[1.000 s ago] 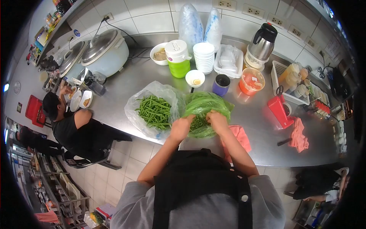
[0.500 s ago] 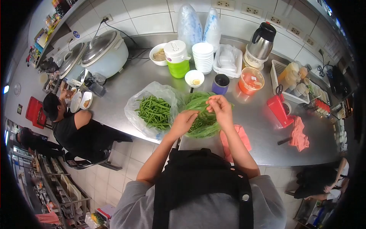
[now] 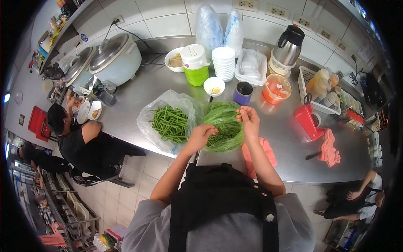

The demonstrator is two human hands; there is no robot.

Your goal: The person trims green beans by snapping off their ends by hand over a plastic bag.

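Observation:
A green plastic bag [image 3: 226,145] with thin green pieces inside lies on the steel counter in front of the body. My left hand [image 3: 202,135] is closed at the bag's left side, fingertips pinched on its edge. On the other side my right hand [image 3: 248,121] pinches the bag's upper right edge, held a little higher. Between the hands the green plastic is stretched over part of the contents. Left of it, a clear plastic bag [image 3: 191,110] stands open around cut green beans [image 3: 168,122]; neither hand touches the beans.
Behind the bags stand a small white bowl [image 3: 214,87], a purple cup [image 3: 243,93], a green-and-white jug [image 3: 195,67] and an orange-filled tub [image 3: 277,89]. A pink cloth [image 3: 264,153] lies by my right forearm. A person in black [image 3: 79,138] sits at the left.
Both hands have risen from inside the green bag to its edges, and the right hand has moved right. The plastic is now drawn out between them.

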